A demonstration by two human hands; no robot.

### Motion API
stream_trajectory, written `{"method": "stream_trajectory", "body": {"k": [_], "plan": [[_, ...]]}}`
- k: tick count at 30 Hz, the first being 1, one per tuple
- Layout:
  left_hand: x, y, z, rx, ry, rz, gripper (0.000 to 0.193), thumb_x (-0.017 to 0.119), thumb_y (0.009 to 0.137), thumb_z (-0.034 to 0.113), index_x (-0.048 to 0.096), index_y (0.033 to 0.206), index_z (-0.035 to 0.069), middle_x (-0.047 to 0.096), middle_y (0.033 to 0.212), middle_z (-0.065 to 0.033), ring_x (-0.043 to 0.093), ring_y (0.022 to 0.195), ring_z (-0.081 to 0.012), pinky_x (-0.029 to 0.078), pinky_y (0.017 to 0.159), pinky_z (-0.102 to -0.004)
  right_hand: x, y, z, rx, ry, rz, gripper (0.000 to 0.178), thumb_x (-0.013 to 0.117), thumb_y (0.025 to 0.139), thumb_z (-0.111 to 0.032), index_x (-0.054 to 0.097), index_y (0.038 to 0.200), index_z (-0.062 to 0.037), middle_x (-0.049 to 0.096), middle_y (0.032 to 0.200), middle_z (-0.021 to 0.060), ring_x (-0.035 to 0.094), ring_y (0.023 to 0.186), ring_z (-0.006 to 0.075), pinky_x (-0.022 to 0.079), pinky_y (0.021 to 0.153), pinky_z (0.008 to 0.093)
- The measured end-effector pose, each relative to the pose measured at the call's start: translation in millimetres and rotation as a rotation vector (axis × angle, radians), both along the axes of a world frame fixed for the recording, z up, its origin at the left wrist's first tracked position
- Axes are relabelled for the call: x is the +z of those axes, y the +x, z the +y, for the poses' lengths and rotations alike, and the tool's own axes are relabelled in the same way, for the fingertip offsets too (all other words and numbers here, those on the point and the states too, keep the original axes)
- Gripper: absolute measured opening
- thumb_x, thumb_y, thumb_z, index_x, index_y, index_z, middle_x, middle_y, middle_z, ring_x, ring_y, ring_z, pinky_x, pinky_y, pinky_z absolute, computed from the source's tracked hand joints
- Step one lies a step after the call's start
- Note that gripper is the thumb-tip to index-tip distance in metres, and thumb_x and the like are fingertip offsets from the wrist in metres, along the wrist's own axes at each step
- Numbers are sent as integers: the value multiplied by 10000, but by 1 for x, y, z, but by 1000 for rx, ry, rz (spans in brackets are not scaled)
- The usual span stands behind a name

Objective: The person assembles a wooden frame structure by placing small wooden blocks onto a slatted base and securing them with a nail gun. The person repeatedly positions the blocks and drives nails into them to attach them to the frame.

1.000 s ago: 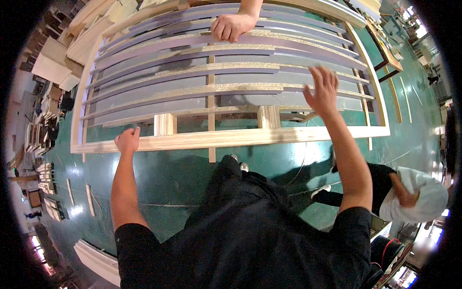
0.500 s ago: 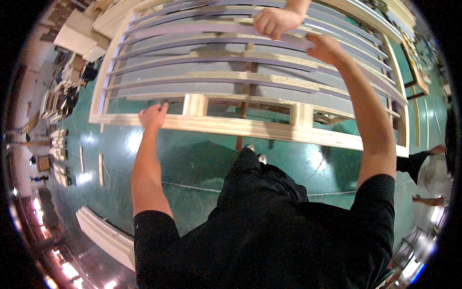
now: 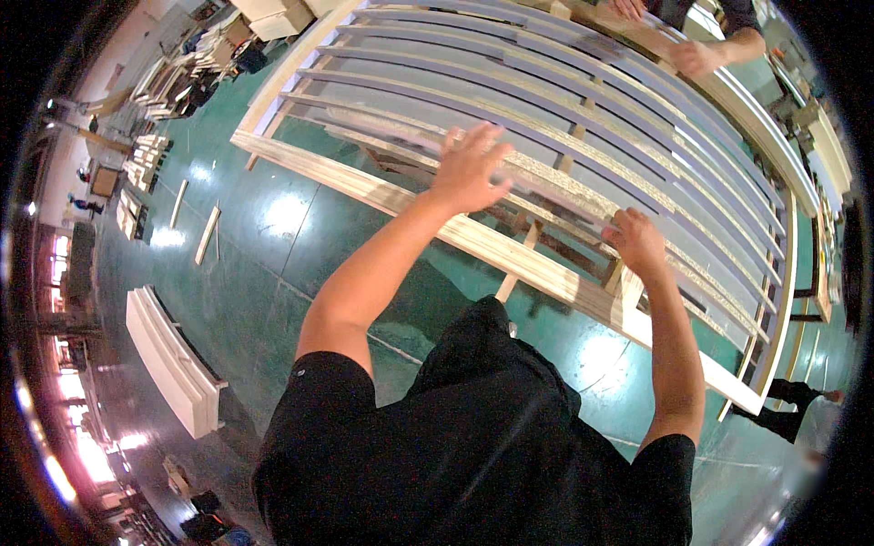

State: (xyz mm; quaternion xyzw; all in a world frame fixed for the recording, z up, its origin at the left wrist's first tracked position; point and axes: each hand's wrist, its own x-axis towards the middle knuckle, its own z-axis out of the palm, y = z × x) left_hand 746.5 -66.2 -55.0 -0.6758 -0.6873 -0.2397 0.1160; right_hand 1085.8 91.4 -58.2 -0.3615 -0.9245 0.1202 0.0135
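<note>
A large pale wooden frame [image 3: 537,268] lies in front of me, with several slats [image 3: 437,102] running along its length. Over the slats nearest me, a thin wooden strip [image 3: 382,127] is smeared by motion. My right hand [image 3: 642,241] has its fingers curled round what appears to be the right end of that strip. My left hand [image 3: 472,171] is spread above the strip's middle, fingers apart; whether it touches the strip, I cannot tell. Short wooden blocks [image 3: 628,289] join the near rail to the slat behind it, below my right hand.
Across the frame, a co-worker's hand [image 3: 699,57] rests by the far rail. Stacked pale boards [image 3: 168,364] lie on the green floor at left, with loose sticks [image 3: 208,235] farther off. A wooden table [image 3: 824,264] stands at right.
My left hand has left the near rail and opened over the slats. My right hand has come nearer with the strip, which the co-worker no longer touches. My view has turned.
</note>
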Motion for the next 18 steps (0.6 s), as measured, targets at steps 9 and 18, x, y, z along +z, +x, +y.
{"method": "stream_trajectory", "body": {"k": [9,18], "plan": [[-40,17,29,-77,-691,-5,285,718,852,319,692,1085,156,736,1113,-114,686,1110,-335,424,1020,-630,-52,-17,-17,59,-22,49,348,751,901,-342,582,940,-41,656,963,170,640,958,438,507,779,537],[-46,14,34,-25,-661,-50,199,719,852,238,731,1010,119,740,1028,-163,709,1013,-381,557,842,-541,-52,-22,-17,41,-77,-23,339,682,943,-363,612,1108,-76,676,1117,179,657,1038,432,529,843,539]]}}
